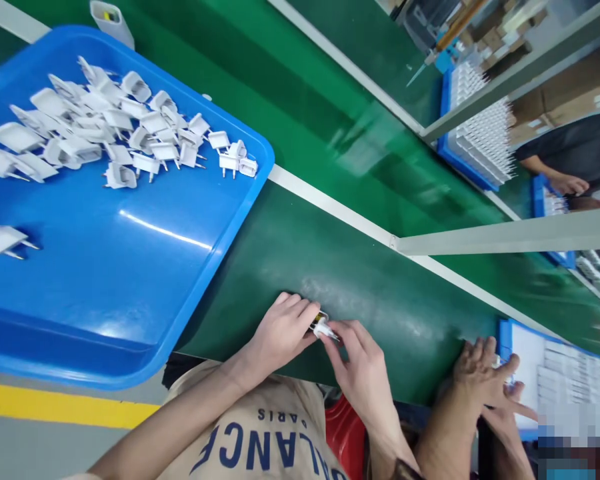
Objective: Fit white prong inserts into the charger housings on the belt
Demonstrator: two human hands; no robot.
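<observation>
My left hand [285,331] is closed around a small charger part that shows a dark and yellow inside. In my right hand [359,353], thumb and fingers pinch a white two-pin plug piece [323,328], its pins pointing right. The two parts meet or touch between my hands, just above the green table near its front edge; fingers hide much of them. To the left, a big blue tray [180,267] bears many white two-pin plug housings [95,113], piled at its far side. One plug housing [3,240] lies apart at the tray's left.
A white open housing [112,23] stands behind the tray. White rails [330,203] cross the green table [405,320]. At right, a co-worker's hands [485,373] are by a blue tray [505,340] of white parts. Farther off, another person's hand [570,183] and a filled blue tray [445,147] show.
</observation>
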